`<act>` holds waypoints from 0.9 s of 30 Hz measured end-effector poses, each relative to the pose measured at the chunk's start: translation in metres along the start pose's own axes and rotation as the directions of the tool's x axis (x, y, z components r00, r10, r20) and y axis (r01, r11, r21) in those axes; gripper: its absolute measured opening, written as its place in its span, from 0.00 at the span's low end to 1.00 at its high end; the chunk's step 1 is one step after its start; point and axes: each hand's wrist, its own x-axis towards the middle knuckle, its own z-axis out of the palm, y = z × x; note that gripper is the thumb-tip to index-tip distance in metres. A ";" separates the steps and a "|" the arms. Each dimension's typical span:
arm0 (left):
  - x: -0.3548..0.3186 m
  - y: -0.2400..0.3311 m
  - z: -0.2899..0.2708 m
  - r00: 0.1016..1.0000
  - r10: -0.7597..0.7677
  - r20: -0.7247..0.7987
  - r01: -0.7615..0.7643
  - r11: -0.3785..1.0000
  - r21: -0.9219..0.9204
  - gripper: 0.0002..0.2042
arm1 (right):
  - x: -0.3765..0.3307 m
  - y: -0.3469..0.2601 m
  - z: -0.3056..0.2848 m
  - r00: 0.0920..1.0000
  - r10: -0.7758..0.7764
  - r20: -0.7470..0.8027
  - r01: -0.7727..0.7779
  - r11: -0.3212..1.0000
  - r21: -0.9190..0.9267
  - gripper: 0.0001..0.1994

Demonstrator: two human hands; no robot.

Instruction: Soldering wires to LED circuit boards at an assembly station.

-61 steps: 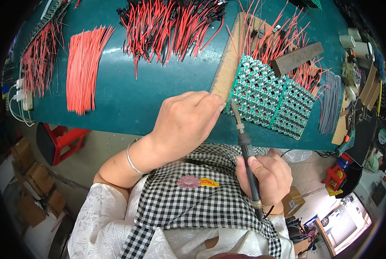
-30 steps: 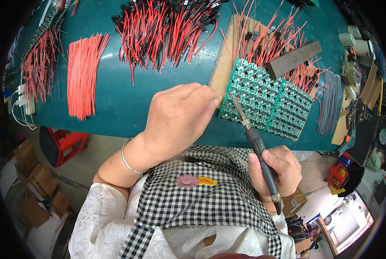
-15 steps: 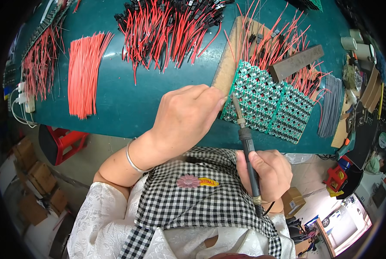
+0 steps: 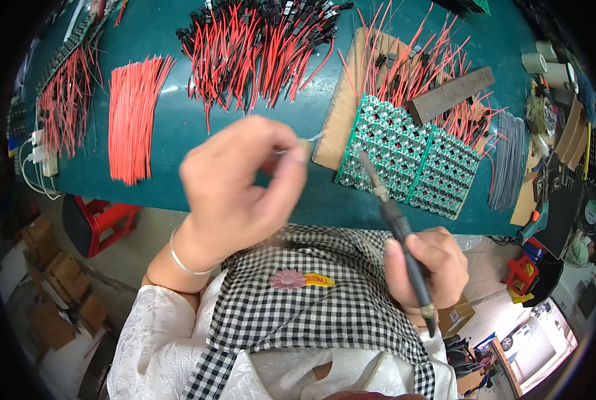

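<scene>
My right hand point(image 4: 436, 268) is wrapped round the dark handle of a soldering iron point(image 4: 408, 243). Its metal tip points up and left, over the lower left part of a green circuit board panel point(image 4: 384, 150) filled with rows of small parts. Left of the panel, above the table, my left hand point(image 4: 241, 183) is slightly smeared by motion. Its thumb and forefinger pinch a thin silvery wire point(image 4: 315, 138) that looks like solder, its end sticking out toward a brown board point(image 4: 331, 143). Red and black wires point(image 4: 404, 77) rise behind the panel, partly under a dark rectangular bar point(image 4: 451, 95).
A bundle of red wires point(image 4: 134, 120) lies on the green table point(image 4: 171, 190) at left. Black-connector wires point(image 4: 258, 60) are heaped at the back. Grey wires point(image 4: 508, 160) lie right of the panel. A red and black stool point(image 4: 98, 223) stands below the left edge.
My left hand has drawn back left from the panel's edge with the thin wire. The soldering iron and my right hand have shifted slightly right and down.
</scene>
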 end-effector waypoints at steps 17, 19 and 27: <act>0.031 0.036 -0.100 0.680 0.432 -0.593 -0.481 0.873 0.084 0.12 | 0.008 0.015 -0.006 0.995 -0.002 -0.096 0.008 0.998 0.065 0.17; 0.038 0.028 -0.055 0.892 0.369 -0.262 -0.341 0.929 0.145 0.05 | 0.008 0.016 -0.002 0.995 0.014 -0.094 -0.010 0.999 0.046 0.16; 0.019 -0.019 0.034 0.977 0.189 0.102 -0.199 0.975 0.097 0.07 | 0.013 0.015 0.009 0.998 0.055 -0.036 -0.053 0.998 0.038 0.15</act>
